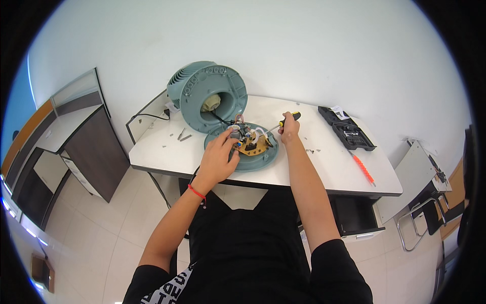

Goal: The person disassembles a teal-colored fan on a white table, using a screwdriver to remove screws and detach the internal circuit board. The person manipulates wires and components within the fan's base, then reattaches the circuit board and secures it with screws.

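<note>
My right hand (pixel 289 129) is closed round a screwdriver (pixel 296 116) with a yellow and black handle. Its metal shaft slants left and down toward the white wires over a tan circuit board (pixel 254 150). From the left, my left hand (pixel 218 156) grips the board's edge, fingers among the components and thumb nearer me; the exact contact is partly hidden. Below the board lies a round grey-green base cover (pixel 259 164). Wires run from the board area to a grey-green appliance housing (pixel 195 104) on its side behind, its round opening facing me with a cream part inside.
On the white table (pixel 314 172) at right sit an open black tool case (pixel 349 129) and an orange-red twisted rod (pixel 363 169). Small metal bits (pixel 185 137) lie left of the base. A black power plug (pixel 166 112) rests farther left. An open drawer (pixel 357 215) juts out below.
</note>
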Demonstrator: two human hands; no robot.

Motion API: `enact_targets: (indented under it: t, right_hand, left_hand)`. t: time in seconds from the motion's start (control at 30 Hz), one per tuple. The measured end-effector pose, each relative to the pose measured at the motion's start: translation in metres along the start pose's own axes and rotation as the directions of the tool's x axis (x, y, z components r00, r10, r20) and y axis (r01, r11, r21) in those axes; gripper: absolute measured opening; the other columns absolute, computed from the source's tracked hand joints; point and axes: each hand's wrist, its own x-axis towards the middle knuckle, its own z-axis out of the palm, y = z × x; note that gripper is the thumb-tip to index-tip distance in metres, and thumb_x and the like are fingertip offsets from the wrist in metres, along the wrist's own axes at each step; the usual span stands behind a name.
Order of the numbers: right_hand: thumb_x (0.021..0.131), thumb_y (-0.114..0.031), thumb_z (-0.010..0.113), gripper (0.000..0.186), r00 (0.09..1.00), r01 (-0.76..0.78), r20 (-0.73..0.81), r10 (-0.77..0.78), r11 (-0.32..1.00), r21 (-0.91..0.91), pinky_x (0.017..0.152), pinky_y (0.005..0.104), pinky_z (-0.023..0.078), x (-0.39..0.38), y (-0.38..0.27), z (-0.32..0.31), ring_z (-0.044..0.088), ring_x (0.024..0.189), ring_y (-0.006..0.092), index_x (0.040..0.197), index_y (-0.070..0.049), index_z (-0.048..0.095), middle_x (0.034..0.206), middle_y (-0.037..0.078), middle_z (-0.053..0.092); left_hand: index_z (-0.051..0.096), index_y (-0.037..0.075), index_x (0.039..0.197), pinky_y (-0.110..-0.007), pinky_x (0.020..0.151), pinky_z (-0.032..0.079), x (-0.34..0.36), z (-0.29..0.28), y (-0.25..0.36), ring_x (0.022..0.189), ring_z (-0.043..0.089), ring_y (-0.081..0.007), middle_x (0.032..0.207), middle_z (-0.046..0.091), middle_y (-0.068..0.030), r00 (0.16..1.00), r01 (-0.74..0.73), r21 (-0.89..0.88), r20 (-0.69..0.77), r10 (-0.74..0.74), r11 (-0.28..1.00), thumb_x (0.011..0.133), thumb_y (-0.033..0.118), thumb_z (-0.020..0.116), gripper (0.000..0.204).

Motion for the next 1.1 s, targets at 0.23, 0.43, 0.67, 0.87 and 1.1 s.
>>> enact_targets:
  t: [0.23,0.43,0.67,0.87,1.1]
  right_hand:
    - [0.081,-0.024,0.064,0.025,1.0,-0.011,-0.004,0.011,1.0,0.004,0.038,0.0293,0.035,-0.004,-0.0006,0.0004,0.041,0.043,0.0138,0.08,-0.006,0.047,0.062,0.007,0.049]
    - [0.08,-0.025,0.065,0.026,1.0,-0.013,-0.003,0.013,1.0,0.005,0.037,0.0291,0.036,-0.0051,-0.0015,0.0011,0.04,0.043,0.0137,0.08,-0.005,0.048,0.062,0.007,0.049]
    - [0.08,-0.025,0.065,0.025,1.0,-0.025,-0.007,0.025,1.0,0.001,0.038,0.0288,0.036,-0.0059,-0.0011,0.0015,0.04,0.042,0.0134,0.08,-0.007,0.048,0.062,0.006,0.049]
    - [0.081,-0.024,0.065,0.024,1.0,-0.025,-0.007,0.025,1.0,0.007,0.038,0.0289,0.035,-0.0031,0.0002,0.0015,0.04,0.043,0.0125,0.079,-0.008,0.047,0.061,0.005,0.048]
    - [0.08,-0.024,0.065,0.025,1.0,-0.009,-0.005,0.009,1.0,0.013,0.038,0.0291,0.035,-0.0038,0.0006,0.0011,0.04,0.043,0.0134,0.079,-0.007,0.047,0.061,0.006,0.048]
  left_hand:
    - [0.06,0.001,0.112,-0.044,0.099,0.042,0.0009,-0.0013,0.0006,0.115,0.055,-0.0378,0.139,0.051,-0.0201,1.0,-0.007,-0.005,0.009,0.007,1.0,0.082,0.012,0.059,0.032]
    - [0.061,0.001,0.11,-0.045,0.097,0.043,0.0008,0.0008,-0.0023,0.111,0.057,-0.0365,0.135,0.053,-0.0201,0.999,-0.032,0.009,-0.015,0.032,0.999,0.081,0.014,0.061,0.032]
    - [0.061,0.001,0.11,-0.045,0.097,0.042,0.0004,0.0018,-0.0025,0.112,0.057,-0.0365,0.136,0.052,-0.02,1.0,-0.02,0.001,-0.005,0.02,1.0,0.081,0.015,0.061,0.032]
    - [0.061,0.001,0.111,-0.045,0.097,0.042,0.0007,0.002,-0.0032,0.112,0.057,-0.036,0.136,0.052,-0.0198,1.0,-0.024,0.002,-0.002,0.024,1.0,0.082,0.016,0.061,0.032]
    - [0.061,0.002,0.11,-0.044,0.097,0.043,0.0003,0.0019,-0.0021,0.112,0.058,-0.036,0.136,0.052,-0.0195,0.999,-0.036,0.015,-0.019,0.036,0.999,0.081,0.015,0.062,0.032]
